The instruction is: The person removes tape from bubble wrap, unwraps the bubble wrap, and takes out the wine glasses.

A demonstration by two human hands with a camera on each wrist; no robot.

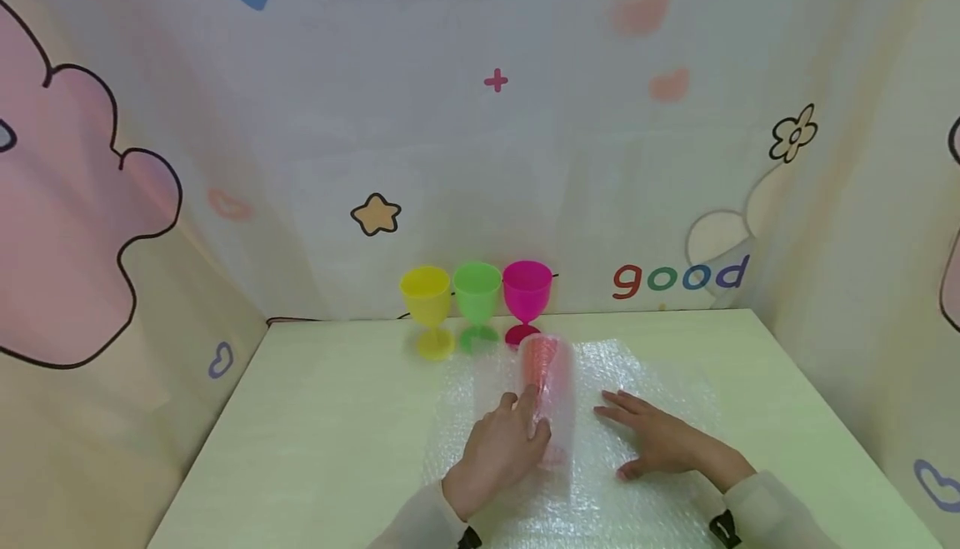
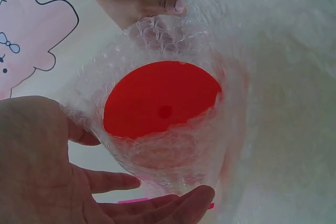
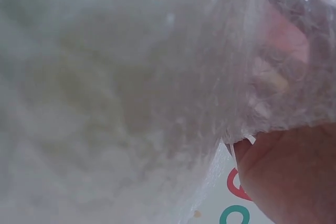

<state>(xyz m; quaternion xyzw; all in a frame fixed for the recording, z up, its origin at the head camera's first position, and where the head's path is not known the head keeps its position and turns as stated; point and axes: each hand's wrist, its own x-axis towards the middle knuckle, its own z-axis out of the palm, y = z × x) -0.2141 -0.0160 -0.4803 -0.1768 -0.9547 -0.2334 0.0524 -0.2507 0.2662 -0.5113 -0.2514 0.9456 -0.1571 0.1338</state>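
Observation:
A red goblet (image 1: 542, 359) lies rolled in clear bubble wrap (image 1: 600, 482), pointing away from me. Its round red foot or rim (image 2: 163, 98) shows at the near end in the left wrist view; the rest is veiled by plastic. My left hand (image 1: 498, 449) rests against the roll's left side, fingers extended and touching the wrap. Spread flat on the loose sheet to the right of the roll is my right hand (image 1: 660, 436), thumb apart from the fingers. The right wrist view is mostly blurred plastic, with part of the right hand (image 3: 289, 171) at the lower right.
Behind the roll stand a yellow goblet (image 1: 427, 295), a green goblet (image 1: 477, 286) and a magenta goblet (image 1: 527, 286), in a row near the table's back edge. A pale table (image 1: 315, 432) carries everything. A printed curtain (image 1: 450, 141) hangs around its back and sides.

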